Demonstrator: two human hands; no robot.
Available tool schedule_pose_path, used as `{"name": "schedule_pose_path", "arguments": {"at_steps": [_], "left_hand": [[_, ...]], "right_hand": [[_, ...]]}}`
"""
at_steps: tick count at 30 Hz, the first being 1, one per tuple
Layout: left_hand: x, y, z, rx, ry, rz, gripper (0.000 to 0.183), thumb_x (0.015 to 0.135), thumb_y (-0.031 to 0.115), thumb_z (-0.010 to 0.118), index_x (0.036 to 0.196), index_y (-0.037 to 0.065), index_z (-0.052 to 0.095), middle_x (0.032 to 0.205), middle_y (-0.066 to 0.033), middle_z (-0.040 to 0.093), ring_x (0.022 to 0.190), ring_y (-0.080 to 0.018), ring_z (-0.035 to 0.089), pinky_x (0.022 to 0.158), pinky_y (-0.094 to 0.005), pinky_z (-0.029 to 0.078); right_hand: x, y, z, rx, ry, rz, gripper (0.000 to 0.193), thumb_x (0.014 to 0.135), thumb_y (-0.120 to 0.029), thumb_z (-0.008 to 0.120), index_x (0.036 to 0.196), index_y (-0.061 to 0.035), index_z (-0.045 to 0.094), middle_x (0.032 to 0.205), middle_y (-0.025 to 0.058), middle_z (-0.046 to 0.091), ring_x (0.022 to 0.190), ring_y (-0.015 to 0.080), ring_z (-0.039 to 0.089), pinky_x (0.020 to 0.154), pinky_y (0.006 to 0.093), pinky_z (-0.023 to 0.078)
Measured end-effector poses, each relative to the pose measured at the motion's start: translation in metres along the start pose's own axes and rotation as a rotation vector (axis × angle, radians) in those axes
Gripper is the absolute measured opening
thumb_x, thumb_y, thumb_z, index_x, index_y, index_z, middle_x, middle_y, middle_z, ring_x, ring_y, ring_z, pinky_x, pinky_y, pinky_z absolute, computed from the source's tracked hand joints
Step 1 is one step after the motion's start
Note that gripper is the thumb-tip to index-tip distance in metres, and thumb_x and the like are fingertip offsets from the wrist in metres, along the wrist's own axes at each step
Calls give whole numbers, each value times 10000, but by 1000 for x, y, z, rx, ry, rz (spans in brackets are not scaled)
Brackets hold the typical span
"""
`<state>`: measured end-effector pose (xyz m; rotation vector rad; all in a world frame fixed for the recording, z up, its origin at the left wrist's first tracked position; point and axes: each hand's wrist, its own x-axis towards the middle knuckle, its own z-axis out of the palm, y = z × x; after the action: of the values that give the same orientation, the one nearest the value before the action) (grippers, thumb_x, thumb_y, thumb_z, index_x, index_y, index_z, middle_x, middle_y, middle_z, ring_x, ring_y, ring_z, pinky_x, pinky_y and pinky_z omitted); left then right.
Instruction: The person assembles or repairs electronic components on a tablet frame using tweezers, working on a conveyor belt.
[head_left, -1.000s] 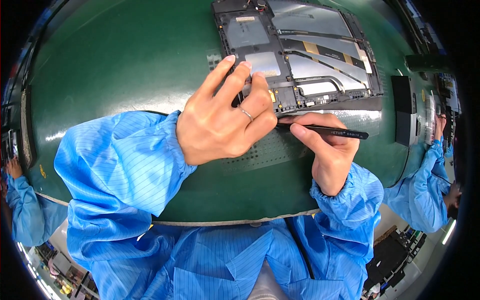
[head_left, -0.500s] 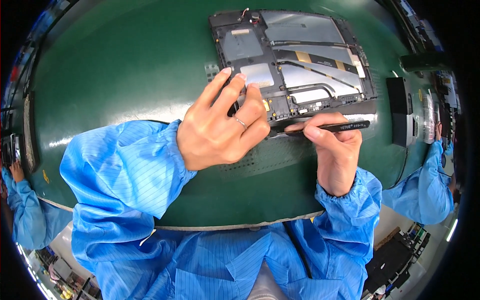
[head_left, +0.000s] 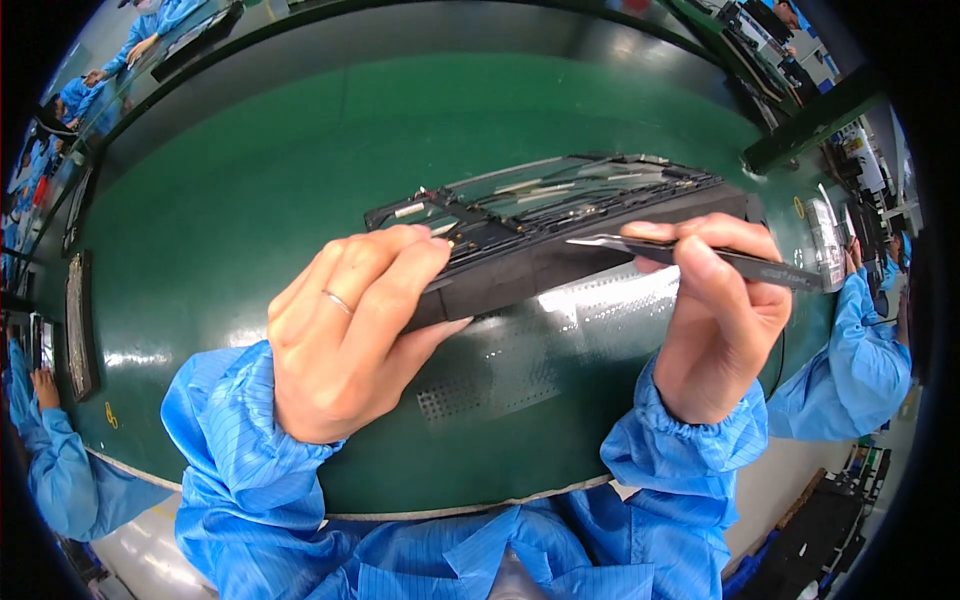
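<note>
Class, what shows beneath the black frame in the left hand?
A clear perforated sheet on the green table shows below the black frame; what lies farther back is covered by it.

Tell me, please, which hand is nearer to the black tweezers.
Right: the right hand holds the tweezers; the left hand is left of their tip, gripping the electronics chassis.

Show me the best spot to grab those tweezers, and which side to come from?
Probably the middle of the tweezers, coming from the right, with thumb and fingers pinching opposite sides. The thin, shiny tip points left and the dark end sticks out to the right, so fingers should stay off the point. The right hand holds them like that.
</note>
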<state>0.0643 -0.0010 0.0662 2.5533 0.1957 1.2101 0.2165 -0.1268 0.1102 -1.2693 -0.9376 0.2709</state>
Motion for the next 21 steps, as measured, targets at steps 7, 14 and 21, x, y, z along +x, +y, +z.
{"name": "schedule_pose_path", "arguments": {"at_steps": [7, 14, 21], "left_hand": [[3, 1, -6, -41, -15, -56, 465, 462, 37, 693, 888, -30, 521, 831, -151, 541, 697, -275, 547, 587, -315, 460], [5, 1, -9, -52, -102, -84, 481, 531, 1, 692, 960, -9, 475, 884, -188, 548, 818, -307, 554, 681, -327, 455], [5, 2, -9, -56, -100, -72, 474, 530, 6, 696, 952, -15, 480, 885, -187, 549, 817, -308, 555, 684, -328, 455]], "right_hand": [[6, 1, 8, 12, 30, 39, 108, 665, -18, 520, 754, 44, 524, 687, 121, 511, 665, 288, 579, 539, 295, 472], [8, 3, 8, -17, 53, 17, 108, 672, -11, 512, 759, 52, 521, 679, 129, 513, 662, 278, 578, 525, 296, 488], [8, 4, 8, -10, 46, 17, 102, 678, -9, 509, 760, 50, 522, 686, 129, 520, 673, 279, 582, 524, 292, 492]]}}
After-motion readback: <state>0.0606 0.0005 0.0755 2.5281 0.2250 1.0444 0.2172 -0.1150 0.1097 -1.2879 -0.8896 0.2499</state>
